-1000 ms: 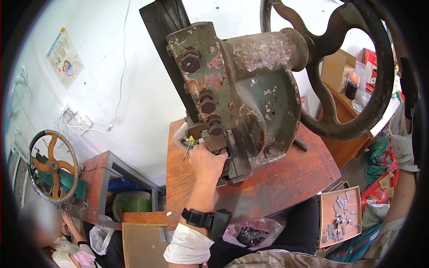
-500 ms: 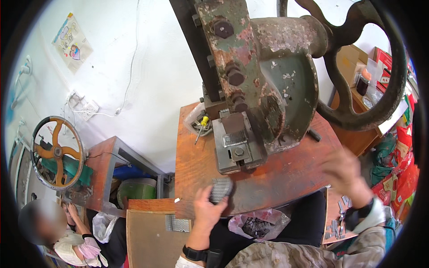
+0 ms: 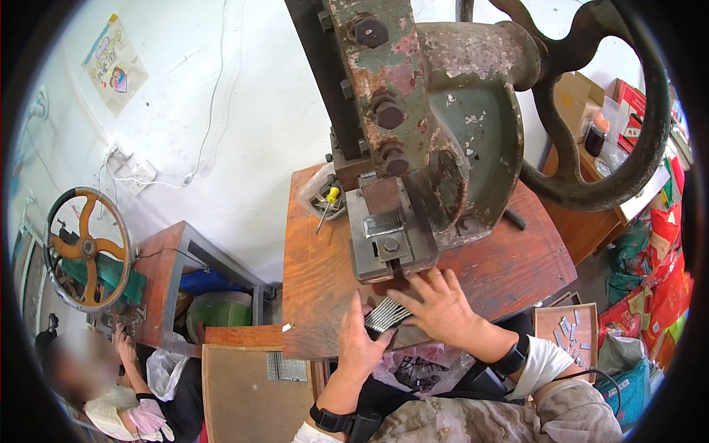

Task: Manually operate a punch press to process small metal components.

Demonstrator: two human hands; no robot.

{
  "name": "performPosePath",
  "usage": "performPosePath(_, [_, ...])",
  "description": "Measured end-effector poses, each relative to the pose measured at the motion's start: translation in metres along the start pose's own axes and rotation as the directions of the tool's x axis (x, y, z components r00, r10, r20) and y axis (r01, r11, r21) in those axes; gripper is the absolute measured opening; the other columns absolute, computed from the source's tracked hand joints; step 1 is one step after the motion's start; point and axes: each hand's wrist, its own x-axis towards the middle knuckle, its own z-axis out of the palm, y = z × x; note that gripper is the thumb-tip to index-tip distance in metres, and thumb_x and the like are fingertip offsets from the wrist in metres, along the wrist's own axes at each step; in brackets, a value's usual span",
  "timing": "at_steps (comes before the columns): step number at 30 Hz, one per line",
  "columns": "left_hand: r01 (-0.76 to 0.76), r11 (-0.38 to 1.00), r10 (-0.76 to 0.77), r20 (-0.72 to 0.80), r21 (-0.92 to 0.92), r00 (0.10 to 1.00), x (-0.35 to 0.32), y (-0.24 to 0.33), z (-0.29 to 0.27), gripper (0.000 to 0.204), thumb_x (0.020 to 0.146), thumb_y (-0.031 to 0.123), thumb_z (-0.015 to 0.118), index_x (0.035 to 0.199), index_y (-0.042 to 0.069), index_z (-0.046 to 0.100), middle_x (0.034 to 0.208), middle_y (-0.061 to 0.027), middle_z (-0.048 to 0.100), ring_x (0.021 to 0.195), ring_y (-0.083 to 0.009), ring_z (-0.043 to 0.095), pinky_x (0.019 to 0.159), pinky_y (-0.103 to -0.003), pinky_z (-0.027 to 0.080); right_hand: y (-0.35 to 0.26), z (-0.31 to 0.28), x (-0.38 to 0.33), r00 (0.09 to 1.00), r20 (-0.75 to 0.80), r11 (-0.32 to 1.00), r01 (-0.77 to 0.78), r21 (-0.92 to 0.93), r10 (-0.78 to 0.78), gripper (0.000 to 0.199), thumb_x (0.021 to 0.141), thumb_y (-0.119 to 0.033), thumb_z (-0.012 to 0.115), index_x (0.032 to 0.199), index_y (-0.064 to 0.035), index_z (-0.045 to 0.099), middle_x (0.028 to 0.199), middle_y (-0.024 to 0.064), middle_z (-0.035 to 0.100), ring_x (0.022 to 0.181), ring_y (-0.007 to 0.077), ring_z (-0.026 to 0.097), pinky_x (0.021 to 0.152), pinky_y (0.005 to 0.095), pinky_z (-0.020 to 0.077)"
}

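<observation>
Over the near edge of the wooden bench top (image 3: 487,273), my left hand (image 3: 360,341) is closed around a stack of thin, shiny metal strips (image 3: 387,314). The strips lie side by side and slant between thumb and fingers. My right hand (image 3: 445,310) rests against the right side of the stack, fingers stretched out and spread; its thumb side is partly hidden. Just beyond both hands stands a metal die block (image 3: 388,240) with a bolt and a ribbed insert, under a worn green hand press (image 3: 413,111).
A bowl (image 3: 314,196) holds metal bits and a yellow-handled screwdriver (image 3: 330,201). In my lap, a plastic bag (image 3: 450,362) contains dark pieces. Trays stand left (image 3: 244,391) and right (image 3: 546,325), with metal pieces. The press's handwheel (image 3: 657,140) overhangs the right; another person (image 3: 129,399) works at left.
My right hand has come from the right side tray area to the stack in my left hand. The stack has turned, so its strips slant and catch the light.
</observation>
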Motion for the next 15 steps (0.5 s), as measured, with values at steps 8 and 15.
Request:
performPosePath(8, [-0.198, 0.819, 0.235, 0.0, 0.538, 0.972, 0.015, 0.025, 0.023, 0.066, 0.067, 0.04, 0.075, 0.115, 0.0, 0.053, 0.093, -0.0141, 0.056, 0.088, -0.0327, 0.052, 0.076, -0.045, 0.039, 0.022, 0.008, -0.011, 0.99, -0.06, 0.947, -0.105, 0.304, 0.13, 0.055, 0.073, -0.029, 0.071, 0.121, -0.008, 0.056, 0.125, 0.0139, 0.05, 0.116, 0.0366, 0.044, 0.093, 0.0514, 0.0378])
performPosePath(15, [0.198, 0.723, -0.314, -0.059, -0.662, 0.947, -0.005, 0.013, 0.012, 0.043, 0.083, 0.041, 0.063, 0.096, 0.001, 0.059, 0.086, -0.0107, 0.06, 0.079, -0.025, 0.056, 0.07, -0.038, 0.045, 0.037, 0.003, -0.025, 0.949, -0.202, 0.739, -0.047, 0.672, 0.244, 0.032, 0.073, -0.009, 0.071, 0.104, -0.0023, 0.063, 0.103, 0.0146, 0.061, 0.099, 0.0343, 0.054, 0.087, 0.0414, 0.046])
